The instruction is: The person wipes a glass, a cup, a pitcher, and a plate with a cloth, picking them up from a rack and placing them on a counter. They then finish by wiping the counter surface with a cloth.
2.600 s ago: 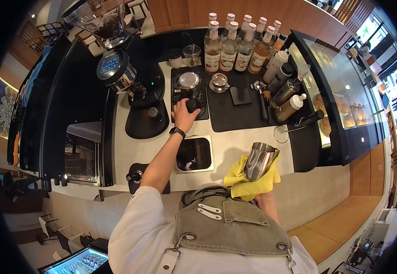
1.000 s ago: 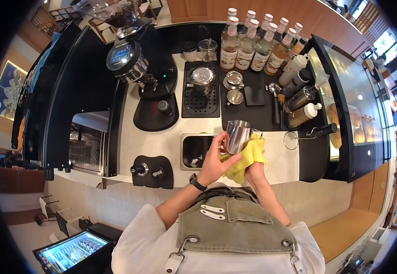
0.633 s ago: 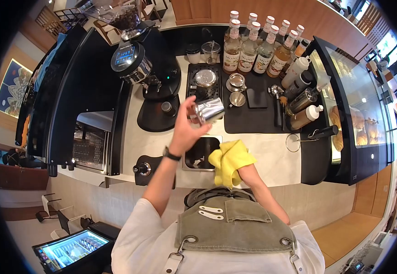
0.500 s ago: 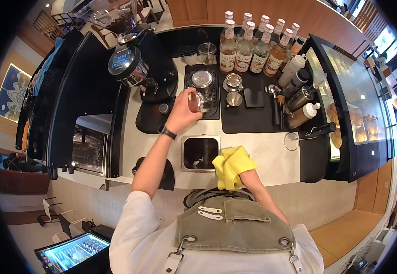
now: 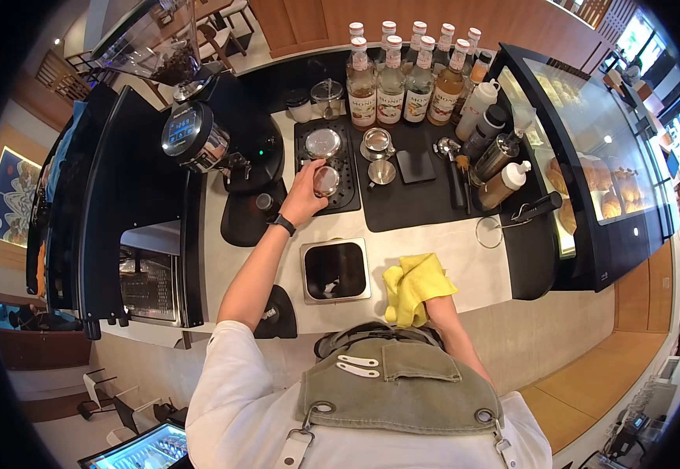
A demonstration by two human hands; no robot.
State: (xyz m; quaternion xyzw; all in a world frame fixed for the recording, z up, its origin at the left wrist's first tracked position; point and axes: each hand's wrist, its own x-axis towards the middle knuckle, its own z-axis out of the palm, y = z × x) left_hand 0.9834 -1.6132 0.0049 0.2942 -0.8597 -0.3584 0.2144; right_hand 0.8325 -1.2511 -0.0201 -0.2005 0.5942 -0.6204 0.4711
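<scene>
My left hand (image 5: 304,197) is closed around a shiny round metal cup (image 5: 326,181) at the black perforated drip tray (image 5: 348,199). A second round metal cup (image 5: 323,144) sits on the tray just behind it; whether either has a handle does not show. My right hand (image 5: 440,307) grips a bunched yellow cloth (image 5: 418,283) over the counter's front edge, its fingers mostly covered by the folds. Between my arms, a square steel-rimmed bin opening (image 5: 364,273) is set into the counter, with dark contents.
A coffee grinder (image 5: 199,141) stands at left beside an espresso machine (image 5: 132,203). Several syrup bottles (image 5: 391,98) line the back. On a black mat lie small metal cups (image 5: 381,172) and a portafilter (image 5: 459,181), near squeeze bottles (image 5: 506,184). A pastry case (image 5: 590,156) bounds the right.
My left hand has lowered the metal cup, tilted before, toward the tray beside the other cup. The yellow cloth has shifted slightly right with my right hand. The camera view has turned a little.
</scene>
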